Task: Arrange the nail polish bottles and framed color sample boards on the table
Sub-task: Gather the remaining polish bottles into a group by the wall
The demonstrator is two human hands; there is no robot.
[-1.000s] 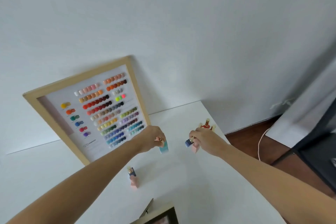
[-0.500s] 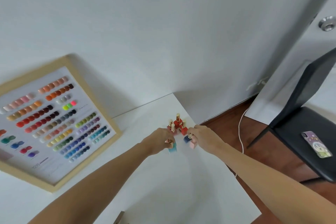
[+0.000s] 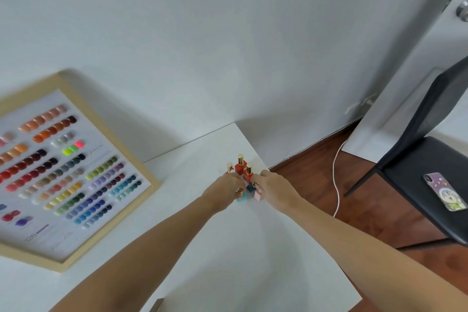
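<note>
The framed color sample board [image 3: 63,172] leans against the wall at the far left of the white surface [image 3: 228,248]. Near the far right corner, the left hand [image 3: 224,191] has its grip closed on a teal nail polish bottle [image 3: 241,197]. Just behind stand red gold-capped bottles [image 3: 240,167]. The right hand [image 3: 274,189] has its grip closed on a dark blue bottle [image 3: 250,187] and a pink bottle [image 3: 258,195]. At far right, a phone [image 3: 445,191] lies on a black chair [image 3: 425,172].

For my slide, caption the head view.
Both hands set nail polish bottles at the table corner beside a framed sample board.
</note>
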